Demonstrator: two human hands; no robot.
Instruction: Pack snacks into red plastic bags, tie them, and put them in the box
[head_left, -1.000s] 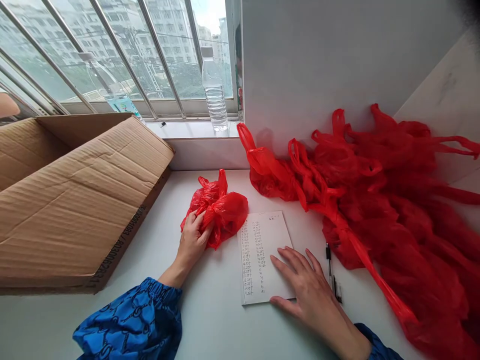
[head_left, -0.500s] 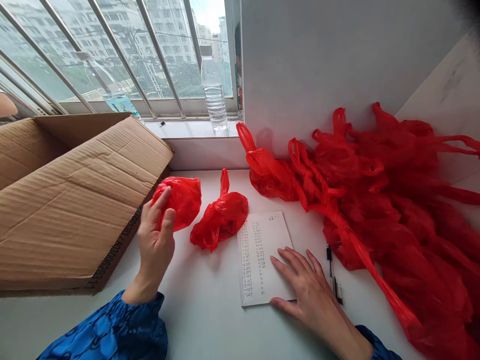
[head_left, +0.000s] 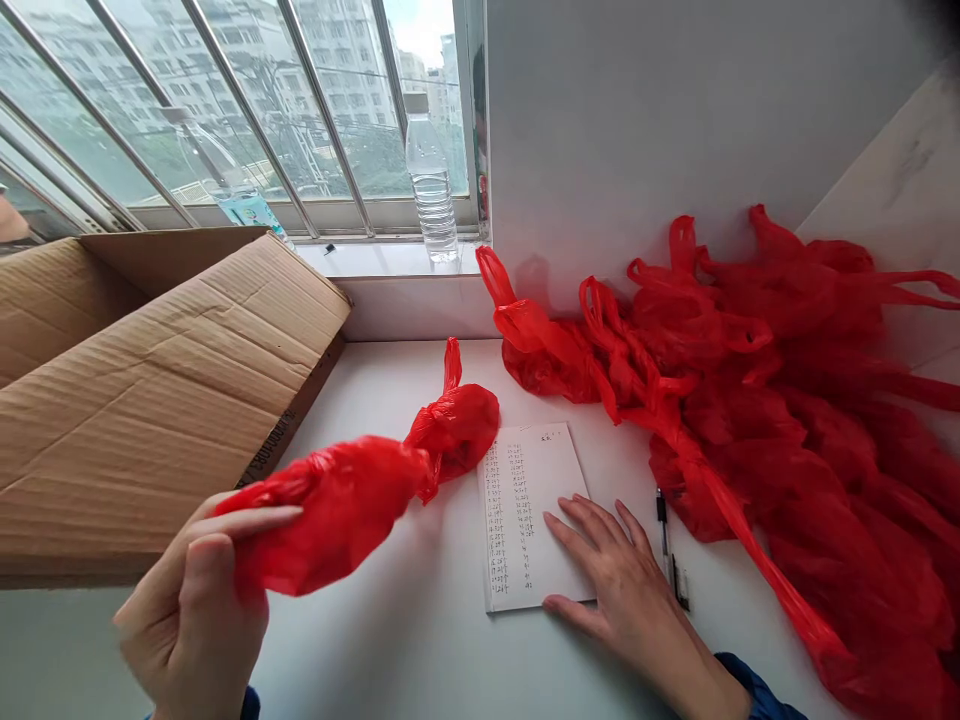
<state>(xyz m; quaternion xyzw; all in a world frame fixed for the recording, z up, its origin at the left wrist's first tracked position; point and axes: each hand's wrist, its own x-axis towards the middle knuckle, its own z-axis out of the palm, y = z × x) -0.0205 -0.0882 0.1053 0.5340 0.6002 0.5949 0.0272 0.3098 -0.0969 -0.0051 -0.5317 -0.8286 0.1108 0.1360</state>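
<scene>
My left hand [head_left: 199,600] pinches a bunched red plastic bag [head_left: 337,510] between thumb and fingers, held above the white table in front of the cardboard box. Just behind it, a second knotted red plastic bag [head_left: 461,425] rests on the table, partly covered by the held one. With fingers spread, my right hand [head_left: 611,560] lies flat on the lower right of a notebook [head_left: 525,470], whose page carries two columns of handwritten lines. A black pen [head_left: 663,530] lies to the right of that hand, partly hidden by it.
An open cardboard box [head_left: 187,370] stands at the left. Many red plastic bags [head_left: 795,420] are heaped along the right against the wall. On the windowsill stand a clear bottle [head_left: 433,190] and a bottle with a blue label [head_left: 240,190], in front of barred glass.
My left hand has come back toward me and down to the left, with the red bag now gripped and tilted. My right hand stays on the notebook.
</scene>
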